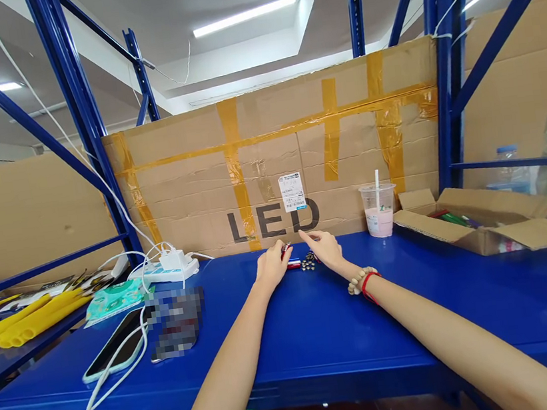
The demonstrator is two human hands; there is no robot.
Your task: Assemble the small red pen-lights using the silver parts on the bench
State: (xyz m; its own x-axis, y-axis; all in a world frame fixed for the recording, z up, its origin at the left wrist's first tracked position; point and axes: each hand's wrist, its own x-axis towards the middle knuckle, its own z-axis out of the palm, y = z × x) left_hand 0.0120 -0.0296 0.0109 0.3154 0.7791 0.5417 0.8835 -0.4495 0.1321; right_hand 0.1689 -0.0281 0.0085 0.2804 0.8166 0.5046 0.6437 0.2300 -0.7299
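My left hand (272,264) is closed around a small red object, of which only a bit shows at the fingertips. Close beside it on the blue shelf lies a small blue, white and red item (294,264), partly covered by the hand. A little heap of small, shiny, dark-and-silver pieces (308,261) sits between my two hands. Over the right side of this heap is my right hand (326,249), with a finger stretched toward the left hand and nothing visible in its grasp. Its lower fingers are hidden. A beaded bracelet and a red cord circle the right wrist.
A cardboard sheet (192,202) stands behind the blue shelf (301,336). Right: a plastic cup with straw (379,214) and an open carton (482,221). Left: phones (115,343), white cables, a power strip (161,270), a teal packet (117,299) and yellow tubes (41,318).
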